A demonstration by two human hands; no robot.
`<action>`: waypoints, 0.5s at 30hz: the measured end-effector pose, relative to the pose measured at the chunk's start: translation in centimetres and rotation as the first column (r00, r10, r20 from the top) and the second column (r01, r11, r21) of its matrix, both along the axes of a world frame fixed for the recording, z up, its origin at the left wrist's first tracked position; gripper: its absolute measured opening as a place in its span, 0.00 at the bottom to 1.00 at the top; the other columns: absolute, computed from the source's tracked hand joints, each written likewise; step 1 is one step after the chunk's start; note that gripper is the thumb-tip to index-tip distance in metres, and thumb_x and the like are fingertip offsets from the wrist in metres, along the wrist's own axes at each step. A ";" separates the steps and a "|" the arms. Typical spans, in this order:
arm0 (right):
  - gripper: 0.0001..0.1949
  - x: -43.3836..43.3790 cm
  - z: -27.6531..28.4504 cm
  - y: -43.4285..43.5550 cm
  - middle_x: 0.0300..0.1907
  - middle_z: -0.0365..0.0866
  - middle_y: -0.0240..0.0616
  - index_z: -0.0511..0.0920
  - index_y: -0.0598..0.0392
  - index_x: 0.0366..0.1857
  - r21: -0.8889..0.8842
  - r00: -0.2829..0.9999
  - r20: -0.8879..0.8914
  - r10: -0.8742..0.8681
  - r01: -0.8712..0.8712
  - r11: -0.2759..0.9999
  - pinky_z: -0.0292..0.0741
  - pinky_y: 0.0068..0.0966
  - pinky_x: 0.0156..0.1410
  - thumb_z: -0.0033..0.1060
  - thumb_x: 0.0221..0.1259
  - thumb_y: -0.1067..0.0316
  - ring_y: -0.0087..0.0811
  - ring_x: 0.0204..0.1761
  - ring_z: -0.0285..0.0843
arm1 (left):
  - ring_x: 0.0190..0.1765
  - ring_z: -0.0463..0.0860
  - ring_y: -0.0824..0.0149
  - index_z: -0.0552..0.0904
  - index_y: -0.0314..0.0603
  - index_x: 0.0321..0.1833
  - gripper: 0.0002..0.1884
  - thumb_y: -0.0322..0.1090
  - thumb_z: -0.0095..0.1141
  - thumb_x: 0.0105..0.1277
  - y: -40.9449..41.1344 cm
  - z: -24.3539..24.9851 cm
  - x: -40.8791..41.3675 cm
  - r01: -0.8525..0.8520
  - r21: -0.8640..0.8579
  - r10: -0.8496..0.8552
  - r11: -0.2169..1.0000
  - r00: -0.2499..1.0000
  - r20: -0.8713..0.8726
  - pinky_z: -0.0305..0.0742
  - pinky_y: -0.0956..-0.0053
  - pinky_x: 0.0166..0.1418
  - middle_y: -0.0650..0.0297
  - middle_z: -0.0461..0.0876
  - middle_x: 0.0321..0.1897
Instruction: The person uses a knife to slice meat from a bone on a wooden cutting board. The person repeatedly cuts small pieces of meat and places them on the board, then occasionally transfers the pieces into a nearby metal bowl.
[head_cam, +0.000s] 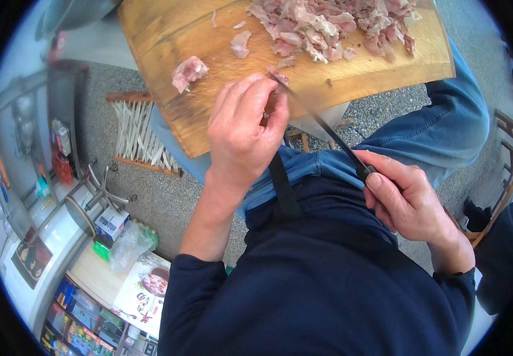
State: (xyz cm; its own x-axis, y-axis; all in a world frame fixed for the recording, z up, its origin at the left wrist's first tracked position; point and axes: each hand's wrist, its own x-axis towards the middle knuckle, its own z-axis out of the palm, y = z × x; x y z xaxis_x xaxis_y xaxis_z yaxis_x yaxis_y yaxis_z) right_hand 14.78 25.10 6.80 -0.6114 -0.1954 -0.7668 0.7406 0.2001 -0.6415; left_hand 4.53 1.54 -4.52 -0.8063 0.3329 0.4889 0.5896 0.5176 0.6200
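Note:
My left hand (pixel 247 120) is bent over the near edge of a wooden cutting board (pixel 220 49), its fingertips pinching a small piece of pale pink raw meat (pixel 279 78). A knife (pixel 327 127) with a dark handle is gripped in my right hand (pixel 401 196). Its blade, seen nearly edge-on, slants up and left so that the tip meets the meat at my left fingers. A larger lump of raw meat (pixel 189 73) lies left of my left hand. Thin meat slices (pixel 318 26) are heaped on the far right of the board, with a loose slice (pixel 240 43) beside them.
The board rests over my jeans-clad legs (pixel 416 129). A folding stool with white webbing (pixel 138 133) stands on the speckled floor at left. Farther left are a swivel chair base (pixel 107 189), a plastic bag (pixel 131 244) and shelves of goods (pixel 83 329). Wooden chairs (pixel 505 187) line the right.

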 end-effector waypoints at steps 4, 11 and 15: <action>0.20 0.0 0.0 0.2 0.31 0.84 0.37 0.77 0.60 0.73 0.055 0.995 -0.083 0.062 -0.057 0.997 0.79 0.26 0.39 0.56 0.83 0.67 0.26 0.30 0.82 | 0.38 0.85 0.55 0.85 0.34 0.45 0.16 0.16 0.73 0.53 0.1 0.0 0.1 -0.018 -0.013 0.018 1.000 1.000 -0.005 0.82 0.65 0.43 0.55 0.89 0.41; 0.20 0.6 -0.8 0.1 0.43 0.88 0.58 0.78 0.64 0.69 0.182 0.922 -0.338 0.186 -0.129 0.975 0.83 0.39 0.50 0.62 0.76 0.72 0.57 0.44 0.89 | 0.39 0.87 0.54 0.85 0.34 0.43 0.16 0.15 0.72 0.53 0.3 -0.2 0.4 -0.043 0.034 0.043 0.998 0.999 0.005 0.83 0.65 0.43 0.54 0.90 0.41; 0.22 1.5 -2.4 -0.6 0.39 0.86 0.55 0.77 0.62 0.70 0.308 0.800 -0.540 0.260 -0.100 0.946 0.82 0.43 0.46 0.64 0.74 0.73 0.58 0.39 0.87 | 0.39 0.86 0.54 0.85 0.33 0.41 0.14 0.15 0.72 0.53 0.6 -0.4 0.3 -0.060 0.059 0.061 0.996 0.998 -0.013 0.82 0.65 0.42 0.52 0.90 0.42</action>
State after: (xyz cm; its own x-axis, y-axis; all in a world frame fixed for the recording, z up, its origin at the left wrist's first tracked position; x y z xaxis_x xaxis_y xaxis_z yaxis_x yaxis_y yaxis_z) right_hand 16.23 24.47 4.41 -0.9233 -0.1963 -0.3303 0.1933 0.5058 -0.8407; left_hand 4.88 2.19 -4.90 -0.8167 0.2545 0.5179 0.5677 0.5154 0.6419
